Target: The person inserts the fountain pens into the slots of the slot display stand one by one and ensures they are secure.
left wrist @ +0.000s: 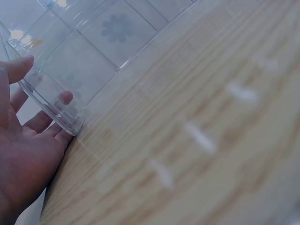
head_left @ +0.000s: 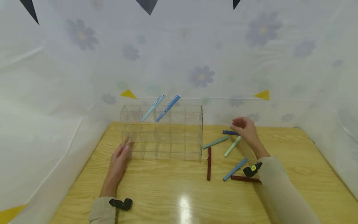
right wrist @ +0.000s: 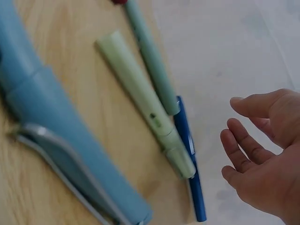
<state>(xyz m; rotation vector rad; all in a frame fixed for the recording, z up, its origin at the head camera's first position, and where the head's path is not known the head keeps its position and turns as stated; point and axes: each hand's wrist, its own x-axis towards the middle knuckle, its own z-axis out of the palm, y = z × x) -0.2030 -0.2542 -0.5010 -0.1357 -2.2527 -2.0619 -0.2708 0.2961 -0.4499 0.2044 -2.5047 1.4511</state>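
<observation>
A clear acrylic holder [head_left: 165, 137] with several compartments stands upright on the table. A pale blue pen [head_left: 152, 108] and a mid-blue pen [head_left: 168, 108] lean in its top row. My left hand [head_left: 118, 160] holds the holder's lower left edge, thumb in front; in the left wrist view, a fingertip shows through the clear wall. Above the far right pens hovers my right hand [head_left: 247, 130], fingers loosely bent and holding nothing. Closest to it are a dark blue pen [head_left: 230, 132] and a light green pen [head_left: 232, 147], with a grey-green pen [head_left: 215, 142] beside them.
Nearer me lie an upright-pointing dark red pen [head_left: 209, 164], a blue pen [head_left: 235, 169] and another dark red pen [head_left: 245, 179], partly hidden by the right sleeve. A flower-printed white curtain [head_left: 167, 62] encloses the wooden table [head_left: 156, 193] at back and sides.
</observation>
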